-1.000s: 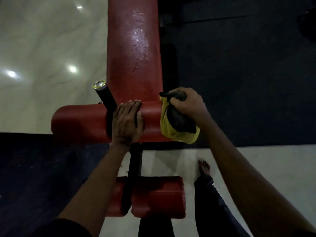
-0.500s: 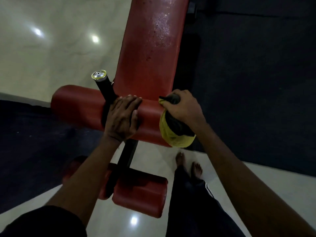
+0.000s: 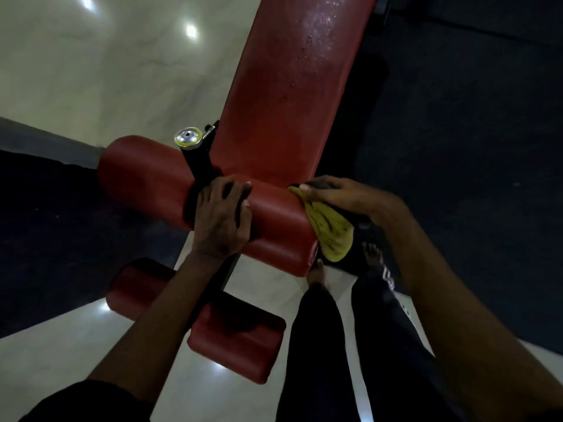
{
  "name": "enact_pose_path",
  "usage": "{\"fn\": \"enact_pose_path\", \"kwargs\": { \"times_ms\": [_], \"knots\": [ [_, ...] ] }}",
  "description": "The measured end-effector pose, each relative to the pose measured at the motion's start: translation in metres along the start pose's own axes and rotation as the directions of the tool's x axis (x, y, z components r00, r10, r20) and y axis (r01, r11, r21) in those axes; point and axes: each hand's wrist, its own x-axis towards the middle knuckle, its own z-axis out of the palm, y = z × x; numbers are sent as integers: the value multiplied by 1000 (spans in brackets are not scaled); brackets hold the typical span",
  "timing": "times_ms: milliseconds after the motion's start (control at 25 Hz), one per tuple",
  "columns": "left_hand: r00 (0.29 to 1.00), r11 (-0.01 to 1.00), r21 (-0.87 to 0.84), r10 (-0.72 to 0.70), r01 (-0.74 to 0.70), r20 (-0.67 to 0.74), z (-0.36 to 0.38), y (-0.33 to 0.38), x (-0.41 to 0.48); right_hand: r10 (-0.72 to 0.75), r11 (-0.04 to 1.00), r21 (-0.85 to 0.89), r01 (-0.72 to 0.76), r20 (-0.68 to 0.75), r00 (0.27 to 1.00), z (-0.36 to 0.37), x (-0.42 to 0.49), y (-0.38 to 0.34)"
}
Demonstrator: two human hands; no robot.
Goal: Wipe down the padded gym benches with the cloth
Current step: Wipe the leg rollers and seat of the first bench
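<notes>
A red padded bench [image 3: 283,95] runs away from me, its long pad wet and shiny at the far end. Across its near end lies a red roller pad [image 3: 274,220]. My left hand [image 3: 221,217] rests on top of this roller, fingers curled over it beside the black post. My right hand [image 3: 341,194] holds a yellow and black cloth [image 3: 330,231] against the roller's right end. A second, lower red roller pad [image 3: 237,339] sits nearer to me, partly hidden by my left forearm.
A black post with a silver and yellow cap [image 3: 188,137] rises from the roller's middle. Pale glossy floor [image 3: 91,71] lies to the left, dark rubber matting [image 3: 472,132] to the right. My bare feet [image 3: 373,254] stand just below the roller's right end.
The view has tilted and moved closer, so the bench now slants right. My right hand has slid the cloth round the roller's right end. My left hand stays on the roller.
</notes>
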Motion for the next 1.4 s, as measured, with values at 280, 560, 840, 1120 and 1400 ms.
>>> {"fn": "enact_pose_path", "kwargs": {
  "times_ms": [280, 560, 840, 1120, 1400],
  "knots": [
    [960, 960, -8, -279, 279, -14, 1, 31, 10, -59, 993, 106, 55, 39, 997, 1, 47, -3],
    [886, 892, -64, -452, 447, -106, 7, 49, 11, -57, 995, 88, 48, 108, 993, -25, 36, 23],
    [851, 875, -104, -485, 474, -200, 12, 51, 7, -87, 996, 12, 88, 324, 942, 4, 98, -30],
    [812, 849, -133, -528, 511, -248, 16, 50, 2, -58, 994, -68, 84, 311, 949, -3, 99, -26],
    [826, 866, -126, -500, 484, -262, 18, 49, 2, 28, 991, -129, 22, 372, 928, 12, 125, -32]
  ]
}}
